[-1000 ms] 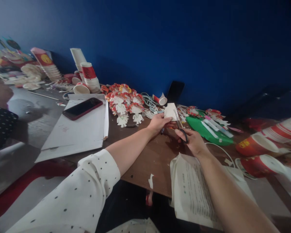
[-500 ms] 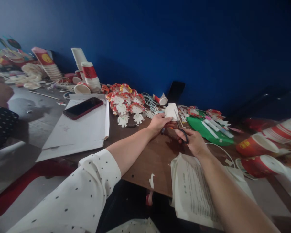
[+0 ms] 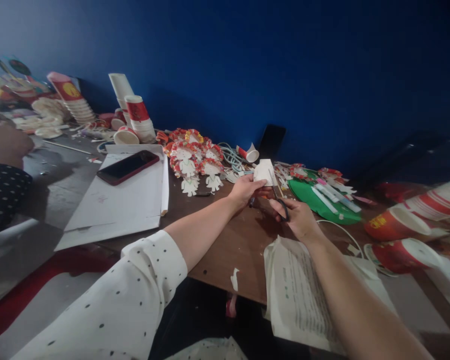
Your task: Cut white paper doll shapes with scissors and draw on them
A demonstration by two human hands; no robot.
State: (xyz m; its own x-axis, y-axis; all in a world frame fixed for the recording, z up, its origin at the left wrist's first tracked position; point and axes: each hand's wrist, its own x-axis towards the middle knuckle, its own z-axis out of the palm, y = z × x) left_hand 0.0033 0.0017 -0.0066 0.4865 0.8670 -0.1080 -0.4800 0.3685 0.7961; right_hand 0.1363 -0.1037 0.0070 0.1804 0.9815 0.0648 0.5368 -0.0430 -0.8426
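Observation:
My left hand (image 3: pixel 246 191) pinches a white piece of paper (image 3: pixel 263 172) between thumb and fingers, above the brown table (image 3: pixel 225 250). My right hand (image 3: pixel 299 218) is closed round the dark handles of a pair of scissors (image 3: pixel 284 210). The scissor blades lie at the paper's right edge, close to the left fingers. Left of the hands sits a pile of paper dolls (image 3: pixel 189 162) with red frilled tops. Beneath my right forearm is a wrinkled bag with printed text (image 3: pixel 298 295), partly hidden by the arm.
A phone (image 3: pixel 128 167) lies on a white folder (image 3: pixel 112 205) at left, with stacked paper cups (image 3: pixel 140 120) behind. Pens rest on a green sheet (image 3: pixel 303 196). Red cups (image 3: pixel 397 225) lie at right. Another person's hand (image 3: pixel 9 142) shows at far left. A blue wall (image 3: pixel 225 65) stands behind.
The other person's hand at far left has moved slightly right into view. My own hands, the paper and the scissors stay almost in place.

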